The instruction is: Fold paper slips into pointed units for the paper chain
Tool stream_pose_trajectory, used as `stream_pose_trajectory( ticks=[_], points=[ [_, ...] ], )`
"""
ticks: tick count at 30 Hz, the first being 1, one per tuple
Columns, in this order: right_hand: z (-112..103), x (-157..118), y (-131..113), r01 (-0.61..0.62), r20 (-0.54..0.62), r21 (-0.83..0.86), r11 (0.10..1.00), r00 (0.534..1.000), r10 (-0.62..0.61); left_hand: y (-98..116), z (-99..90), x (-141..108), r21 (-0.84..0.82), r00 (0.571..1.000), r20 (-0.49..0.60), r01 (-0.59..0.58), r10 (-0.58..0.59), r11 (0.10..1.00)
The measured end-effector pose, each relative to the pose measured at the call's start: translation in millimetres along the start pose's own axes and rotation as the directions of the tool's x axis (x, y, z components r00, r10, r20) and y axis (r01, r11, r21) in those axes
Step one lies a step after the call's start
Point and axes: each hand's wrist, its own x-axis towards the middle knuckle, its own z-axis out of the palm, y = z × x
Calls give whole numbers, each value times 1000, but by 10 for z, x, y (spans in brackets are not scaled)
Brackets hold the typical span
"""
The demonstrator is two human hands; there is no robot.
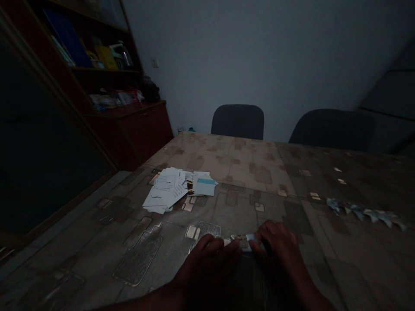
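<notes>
Near the table's front edge, my left hand [212, 255] and my right hand [275, 242] meet at a small folded piece of paper [244, 242], pale with a printed patch. The fingers of both hands press on it from either side, low over the tabletop. A loose pile of white printed paper pieces [167, 189] lies left of centre, with a card bearing a blue stripe [205, 183] at its right end. To the right rests a zigzag row of folded paper pieces [366, 213]. The light is dim, and the undersides of my fingers are hidden.
A patterned cloth covers the table [240, 162]. Two dark chairs [238, 122] [332, 129] stand behind its far edge, against a pale wall. At the back left is a reddish cabinet [142, 134] whose shelves hold folders, a kettle and other items.
</notes>
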Motion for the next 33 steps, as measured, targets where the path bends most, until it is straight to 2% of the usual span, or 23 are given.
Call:
stream_pose_trajectory(
  ticks=[9, 19, 25, 33],
  points=[
    [-20, -2, -13, 0, -21, -16, 1000, 1000, -1, 7, 42, -10, -16, 1000, -2, 3, -3, 1000],
    [20, -6, 3, 1, -33, -22, 1000, 999, -2, 19, -5, -2, -37, 1000, -4, 14, -14, 999],
    [2, 6, -22, -36, -15, -14, 999, 999, 36, 47, 6, 73, 7, 999, -48, 8, -8, 1000],
    [119, -67, 32, -27, -151, 12, 1000, 988, 28, -22, -12, 65, -11, 1000, 14, -9, 9, 1000]
  ],
)
